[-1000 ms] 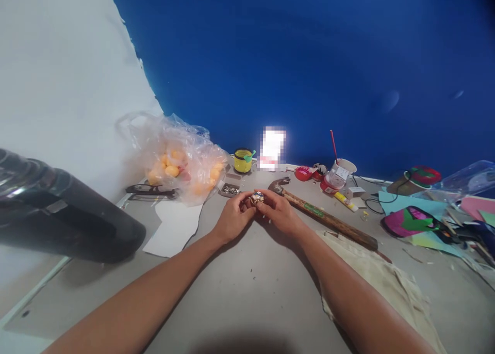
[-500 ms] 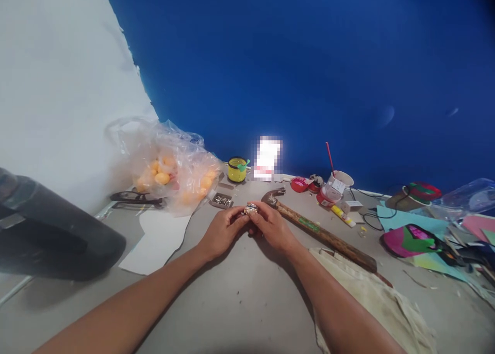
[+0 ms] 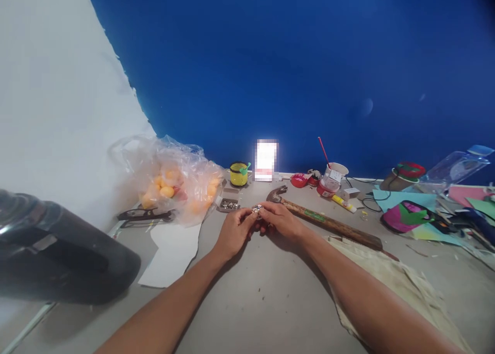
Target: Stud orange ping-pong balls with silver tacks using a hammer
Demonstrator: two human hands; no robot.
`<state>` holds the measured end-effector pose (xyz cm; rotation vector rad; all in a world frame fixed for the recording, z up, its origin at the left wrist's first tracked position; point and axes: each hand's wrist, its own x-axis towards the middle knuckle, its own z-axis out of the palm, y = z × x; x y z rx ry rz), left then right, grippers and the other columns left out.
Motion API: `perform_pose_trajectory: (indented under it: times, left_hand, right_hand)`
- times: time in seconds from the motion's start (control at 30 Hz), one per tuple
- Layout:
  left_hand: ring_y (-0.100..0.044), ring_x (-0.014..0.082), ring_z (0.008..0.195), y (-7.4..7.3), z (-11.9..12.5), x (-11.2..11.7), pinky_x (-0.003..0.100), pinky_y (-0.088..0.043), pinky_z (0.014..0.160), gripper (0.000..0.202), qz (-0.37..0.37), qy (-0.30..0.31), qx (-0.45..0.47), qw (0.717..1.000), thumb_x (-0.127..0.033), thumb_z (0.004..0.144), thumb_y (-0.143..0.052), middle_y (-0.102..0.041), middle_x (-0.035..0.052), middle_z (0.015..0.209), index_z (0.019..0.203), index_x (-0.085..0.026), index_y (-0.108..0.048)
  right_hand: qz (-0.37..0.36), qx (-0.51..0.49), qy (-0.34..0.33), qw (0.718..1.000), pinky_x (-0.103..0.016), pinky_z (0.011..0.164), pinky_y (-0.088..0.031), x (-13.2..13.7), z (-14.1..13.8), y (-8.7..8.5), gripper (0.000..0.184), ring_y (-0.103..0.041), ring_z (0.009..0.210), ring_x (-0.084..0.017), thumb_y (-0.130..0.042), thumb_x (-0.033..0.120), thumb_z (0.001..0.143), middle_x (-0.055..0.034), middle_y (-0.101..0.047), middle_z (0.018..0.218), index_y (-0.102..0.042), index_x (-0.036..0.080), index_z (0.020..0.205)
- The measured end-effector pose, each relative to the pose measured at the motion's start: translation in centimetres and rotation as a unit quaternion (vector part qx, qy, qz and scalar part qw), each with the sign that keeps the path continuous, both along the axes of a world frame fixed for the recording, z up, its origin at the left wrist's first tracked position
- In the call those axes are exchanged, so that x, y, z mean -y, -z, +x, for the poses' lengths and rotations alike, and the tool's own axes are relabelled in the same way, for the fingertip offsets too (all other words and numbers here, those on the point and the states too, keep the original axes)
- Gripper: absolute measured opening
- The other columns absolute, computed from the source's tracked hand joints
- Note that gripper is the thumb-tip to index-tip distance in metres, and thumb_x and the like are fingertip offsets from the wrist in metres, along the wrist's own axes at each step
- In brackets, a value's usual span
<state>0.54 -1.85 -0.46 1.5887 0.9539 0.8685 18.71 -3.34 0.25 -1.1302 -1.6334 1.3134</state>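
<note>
Shiny piece: a small, rounded metal thing [image 3: 257, 209], held over the middle of the counter [image 3: 266, 312], nearer the far edge than the near one; fingers cover so much of it that I can't make out its exact form.
Left hand: the left hand [image 3: 235, 231] is clamped on the piece from the left, thumb and fingers curled in.
Right hand: the right hand [image 3: 281, 221] is clamped on it from the right, so the two nearly meet around it.
Work under way: handling the piece between the fingertips, I'd judge, with both hands sharing the hold; whether it is being turned or pressed I can't tell.
Next move: it seems to call for a steady pinch from one hand while the other shifts its grip, since something so small and smooth could slip.
Box of bits: a shallow box [image 3: 229, 205] of small metal bits sits just beyond the left hand, toward the far edge.
Hammer: the wooden-handled hammer [image 3: 328, 221] lies untouched, slanting from beyond the right hand toward the counter's right side.
Cloth: a pale cloth [image 3: 402, 287] is spread beneath the right forearm, toward the near right corner.
</note>
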Motion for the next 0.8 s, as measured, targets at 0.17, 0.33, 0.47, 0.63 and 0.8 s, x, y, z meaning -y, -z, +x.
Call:
perform_pose_trajectory:
  times: [0.17, 0.33, 0.47, 0.63, 0.8]
  left_hand:
    - [-0.050, 0.0124, 0.052, 0.1, 0.0, 0.0, 0.024, -0.040, 0.051, 0.043, 0.000, -0.019, -0.013, 1.000, -0.056, 0.092, -0.058, -0.066, 0.0021, 0.066, 0.079, -0.016, -0.066]
    - [-0.057, 0.0165, 0.061, 0.6, 0.2, 0.2, 0.028, -0.043, 0.060, 0.041, 0.025, -0.044, -0.048, 0.998, -0.057, 0.092, -0.059, -0.071, 0.0029, 0.072, 0.089, -0.017, -0.068]
    - [-0.064, 0.0204, 0.073, 1.1, 0.5, 0.3, 0.031, -0.046, 0.071, 0.041, 0.068, -0.039, -0.081, 0.994, -0.057, 0.094, -0.058, -0.075, 0.0041, 0.080, 0.093, -0.018, -0.068]
    - [-0.068, 0.0216, 0.078, 0.7, 0.7, 0.4, 0.032, -0.047, 0.077, 0.038, 0.083, -0.005, -0.068, 0.994, -0.054, 0.097, -0.055, -0.076, 0.0035, 0.082, 0.088, -0.019, -0.067]
    - [-0.069, 0.0217, 0.082, 0.2, 0.4, 0.3, 0.031, -0.047, 0.081, 0.039, 0.094, 0.018, -0.067, 0.993, -0.053, 0.098, -0.053, -0.078, 0.0032, 0.085, 0.084, -0.020, -0.068]
  right_hand:
    - [0.002, 0.008, -0.013, 1.000, -0.020, 0.051, -0.043, -0.4, 0.1, 0.3, 0.055, -0.067, 0.065, -0.013, -0.049, 0.068, 0.099, -0.0069, -0.070, 0.082, -0.065, 0.015, 0.097]
    - [0.012, 0.002, 0.002, 1.000, -0.020, 0.050, -0.048, -0.5, 0.2, 1.1, 0.065, -0.066, 0.064, -0.014, -0.043, 0.074, 0.098, -0.0070, -0.069, 0.082, -0.068, 0.015, 0.106]
    - [0.011, 0.002, 0.019, 1.000, -0.022, 0.050, -0.050, -0.1, 0.2, 1.0, 0.071, -0.063, 0.061, -0.013, -0.043, 0.079, 0.095, -0.0061, -0.067, 0.081, -0.068, 0.014, 0.109]
    - [0.033, 0.019, 0.024, 0.999, -0.022, 0.051, -0.049, 0.0, 0.2, 0.8, 0.067, -0.061, 0.059, -0.012, -0.043, 0.078, 0.096, -0.0045, -0.065, 0.079, -0.067, 0.016, 0.097]
    - [0.036, 0.042, 0.022, 0.998, -0.023, 0.051, -0.046, -0.3, 0.1, 0.7, 0.066, -0.061, 0.059, -0.013, -0.040, 0.078, 0.096, -0.0032, -0.062, 0.072, -0.063, 0.017, 0.089]
